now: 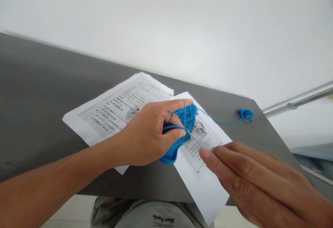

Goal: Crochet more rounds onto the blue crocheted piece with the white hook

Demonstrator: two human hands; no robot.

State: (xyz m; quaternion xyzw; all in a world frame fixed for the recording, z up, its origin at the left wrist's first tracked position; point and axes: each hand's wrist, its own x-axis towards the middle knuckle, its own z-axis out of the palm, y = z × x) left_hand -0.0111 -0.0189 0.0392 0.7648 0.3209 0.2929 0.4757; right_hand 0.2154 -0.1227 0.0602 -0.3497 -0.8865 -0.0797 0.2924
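My left hand (153, 131) pinches a blue crocheted piece (171, 153) between thumb and fingers. Blue yarn loops over its raised index finger. In my right hand (241, 172) is a thin metal crochet hook (194, 137), held between thumb and fingertips. The hook's tip meets the edge of the crocheted piece by my left thumb; the exact stitch is too small to make out. Just behind my left fingers lies a ball of blue yarn (189, 117), partly covered by them. My left hand hides part of the crocheted piece.
Two printed sheets lie under my hands: a left sheet (114, 106) and a right sheet (203, 183). A strand runs right to a small tangle of blue yarn (245, 115) near the right end of the grey table (39, 82). A white wall (156, 23) stands behind; a metal rail (299, 104) is at right.
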